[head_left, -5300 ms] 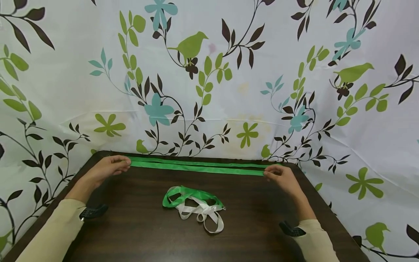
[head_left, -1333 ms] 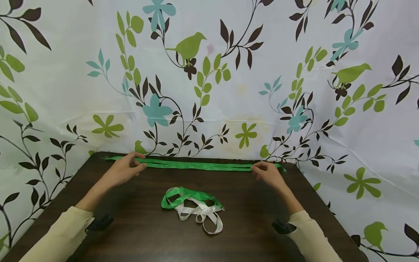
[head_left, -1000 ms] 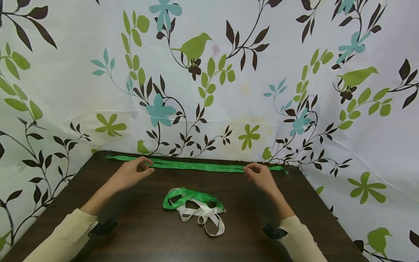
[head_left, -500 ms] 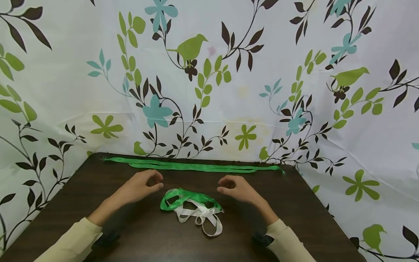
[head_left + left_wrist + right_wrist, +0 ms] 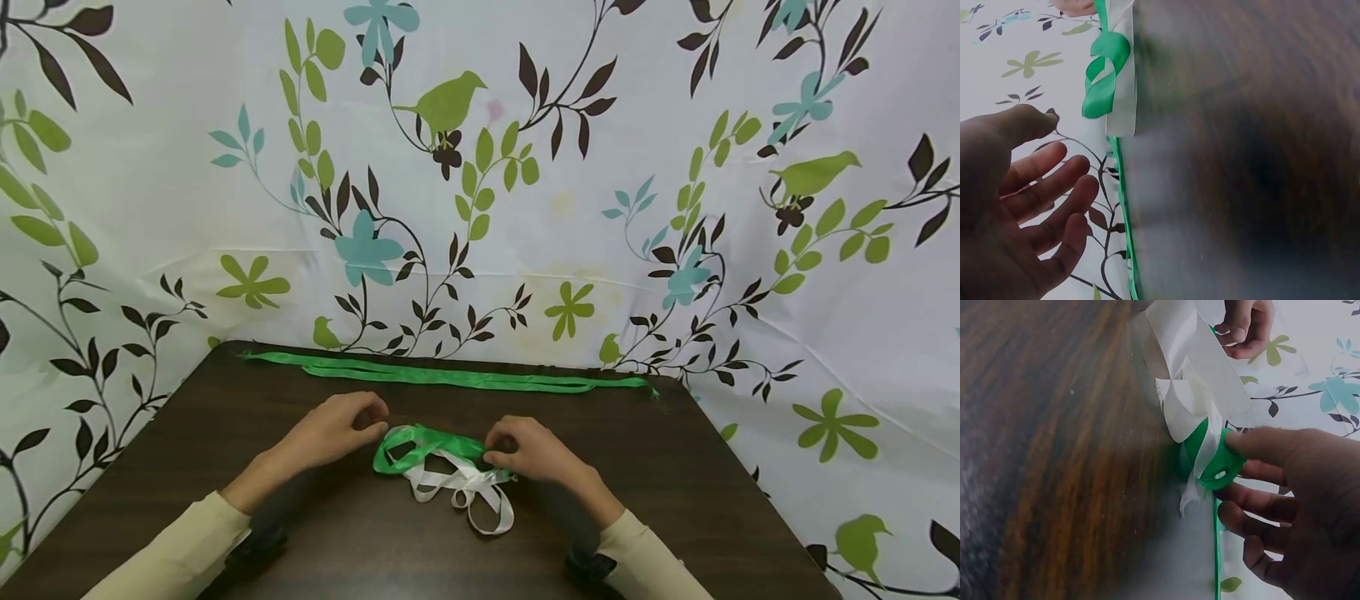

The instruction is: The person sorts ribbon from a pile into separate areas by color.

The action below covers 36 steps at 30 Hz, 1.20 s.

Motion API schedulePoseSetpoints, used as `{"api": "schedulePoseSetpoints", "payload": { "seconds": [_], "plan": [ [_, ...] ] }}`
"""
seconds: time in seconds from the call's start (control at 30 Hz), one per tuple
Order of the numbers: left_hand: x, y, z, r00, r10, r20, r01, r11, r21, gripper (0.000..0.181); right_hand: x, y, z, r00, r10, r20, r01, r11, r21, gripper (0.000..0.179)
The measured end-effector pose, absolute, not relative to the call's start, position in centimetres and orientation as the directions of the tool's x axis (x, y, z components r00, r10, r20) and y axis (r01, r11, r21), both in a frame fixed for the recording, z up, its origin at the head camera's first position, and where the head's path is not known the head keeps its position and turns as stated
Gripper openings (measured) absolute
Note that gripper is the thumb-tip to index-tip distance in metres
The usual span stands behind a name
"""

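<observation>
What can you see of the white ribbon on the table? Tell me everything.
The white ribbon is flat, smooth and satiny-looking, with a frayed end. It lies in loose loops on the dark table, tangled with a green ribbon. The right hand is at the green part; whether it touches the white is unclear.

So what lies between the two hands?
A loose bundle of green and white ribbon lies between the left hand and the right hand; the head view shows it.
</observation>
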<state>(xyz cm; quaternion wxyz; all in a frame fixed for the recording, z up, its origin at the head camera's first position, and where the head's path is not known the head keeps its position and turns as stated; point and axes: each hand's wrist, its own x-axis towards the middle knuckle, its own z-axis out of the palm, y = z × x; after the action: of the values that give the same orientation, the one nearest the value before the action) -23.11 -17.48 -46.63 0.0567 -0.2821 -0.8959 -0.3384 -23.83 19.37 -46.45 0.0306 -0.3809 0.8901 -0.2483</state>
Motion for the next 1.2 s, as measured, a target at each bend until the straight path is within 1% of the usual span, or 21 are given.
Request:
{"api": "schedulePoseSetpoints", "payload": {
  "seconds": [0.07,0.17,0.37,0.47,0.6,0.77,0.83,0.9,1.0,1.07,1.13,1.2],
  "plan": [
    [-22.9,-17.1,-46.6,-0.822,0.478,0.309,0.564,0.610,0.557,0.019,-23.7,19.3,-46.3,-0.696,-0.700,0.160,-0.676,0.564,-0.474,0.007],
    [-22.5,-16.6,-46.5,-0.798,0.498,0.339,0.600,0.605,0.523,0.018,-23.3,19.1,-45.7,-0.684,-0.699,0.209,-0.691,0.529,-0.493,0.005],
    [-21.4,-15.4,-45.8,-0.768,0.526,0.366,0.641,0.615,0.459,0.020,-22.5,18.5,-44.1,-0.657,-0.707,0.262,-0.701,0.444,-0.558,0.007],
    [-21.0,-14.7,-45.5,-0.756,0.537,0.374,0.654,0.612,0.444,0.024,-22.0,18.1,-43.5,-0.640,-0.717,0.277,-0.711,0.416,-0.567,0.008],
    [-20.7,-14.0,-45.1,-0.755,0.545,0.364,0.654,0.588,0.475,0.032,-21.3,17.6,-42.5,-0.623,-0.721,0.305,-0.731,0.397,-0.555,0.008],
    [-19.9,-13.1,-45.0,-0.765,0.561,0.317,0.625,0.528,0.575,0.045,-20.2,16.8,-41.2,-0.607,-0.728,0.317,-0.737,0.367,-0.568,0.007],
    [-19.6,-12.7,-44.9,-0.756,0.579,0.305,0.624,0.498,0.602,0.048,-19.8,16.7,-40.8,-0.605,-0.732,0.315,-0.734,0.359,-0.576,0.007],
    [-19.2,-12.3,-44.8,-0.731,0.609,0.307,0.647,0.475,0.597,0.051,-19.5,16.5,-40.5,-0.601,-0.735,0.313,-0.733,0.351,-0.583,0.007],
    [-18.7,-11.7,-44.7,-0.679,0.656,0.328,0.696,0.434,0.572,0.047,-19.0,16.4,-40.1,-0.596,-0.738,0.317,-0.736,0.344,-0.583,0.007],
    [-18.4,-11.3,-44.5,-0.646,0.677,0.353,0.723,0.395,0.567,0.040,-18.8,16.3,-39.8,-0.590,-0.740,0.321,-0.739,0.337,-0.583,0.007],
    [-18.2,-11.1,-44.3,-0.635,0.672,0.381,0.727,0.354,0.588,0.030,-18.6,16.3,-39.5,-0.592,-0.737,0.325,-0.738,0.334,-0.586,0.008],
    [-18.1,-11.1,-44.1,-0.644,0.648,0.406,0.718,0.329,0.613,0.021,-18.4,16.4,-39.2,-0.599,-0.729,0.332,-0.734,0.334,-0.591,0.007]
  ]
}}
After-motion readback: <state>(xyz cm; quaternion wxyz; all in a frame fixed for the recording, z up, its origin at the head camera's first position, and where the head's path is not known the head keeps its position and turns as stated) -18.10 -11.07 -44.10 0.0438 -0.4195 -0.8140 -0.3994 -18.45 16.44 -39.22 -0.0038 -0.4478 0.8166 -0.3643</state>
